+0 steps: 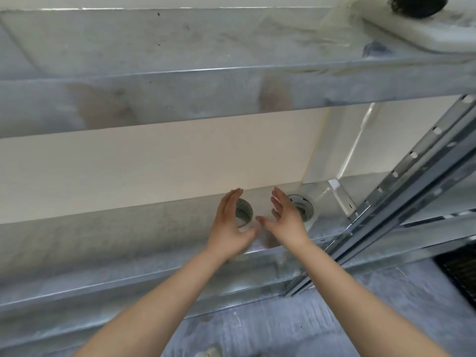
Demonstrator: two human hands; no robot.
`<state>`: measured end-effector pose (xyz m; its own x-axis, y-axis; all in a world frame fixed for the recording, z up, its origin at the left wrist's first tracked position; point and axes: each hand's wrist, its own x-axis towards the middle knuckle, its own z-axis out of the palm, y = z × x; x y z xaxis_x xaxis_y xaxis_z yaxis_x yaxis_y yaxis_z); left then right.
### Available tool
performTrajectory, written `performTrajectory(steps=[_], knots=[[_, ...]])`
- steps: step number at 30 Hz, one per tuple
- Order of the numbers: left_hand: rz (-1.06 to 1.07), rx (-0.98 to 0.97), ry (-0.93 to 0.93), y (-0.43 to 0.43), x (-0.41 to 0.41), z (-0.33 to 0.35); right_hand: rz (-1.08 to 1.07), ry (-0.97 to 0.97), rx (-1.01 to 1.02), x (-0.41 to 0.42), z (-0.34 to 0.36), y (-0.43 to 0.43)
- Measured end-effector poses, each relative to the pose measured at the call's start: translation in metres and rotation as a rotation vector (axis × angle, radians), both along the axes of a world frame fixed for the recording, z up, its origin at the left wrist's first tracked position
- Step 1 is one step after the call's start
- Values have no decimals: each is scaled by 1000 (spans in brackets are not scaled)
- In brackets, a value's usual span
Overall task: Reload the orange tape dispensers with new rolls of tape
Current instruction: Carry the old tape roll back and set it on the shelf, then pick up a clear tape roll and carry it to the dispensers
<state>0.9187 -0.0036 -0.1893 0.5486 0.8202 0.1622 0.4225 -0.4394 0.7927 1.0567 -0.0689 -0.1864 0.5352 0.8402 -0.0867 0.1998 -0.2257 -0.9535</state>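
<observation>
Two rolls of clear tape lie flat on a metal shelf (128, 235) near its back wall. The left roll (244, 211) sits just beyond my left hand (231, 225), whose fingers are spread and straight beside it. The right roll (304, 206) is partly hidden behind my right hand (284, 219), which is also spread with straight fingers. Neither hand holds a roll. My thumbs nearly meet between the two rolls. No orange dispenser is in view.
An upper metal shelf (206, 81) hangs above my hands. A slotted steel upright (401, 197) slants down on the right. A white object with a dark item (417, 6) lies on the upper shelf at the top right. Grey floor (322, 325) shows below.
</observation>
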Motion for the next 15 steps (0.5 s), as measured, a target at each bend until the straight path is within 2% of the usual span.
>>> performTrajectory(steps=[4,8,12,15], knots=[[-161,-53,59,-12,27,8,-104,-43,68,44,18,-20],[-250,-82,139,-18,53,3,-116,-97,-71,77,12,-44],[-286,-143,284,-17,71,-4,-29,-119,-254,87,-10,-54],[-319,-185,371,-15,84,-2,72,-99,-235,86,-16,-55]])
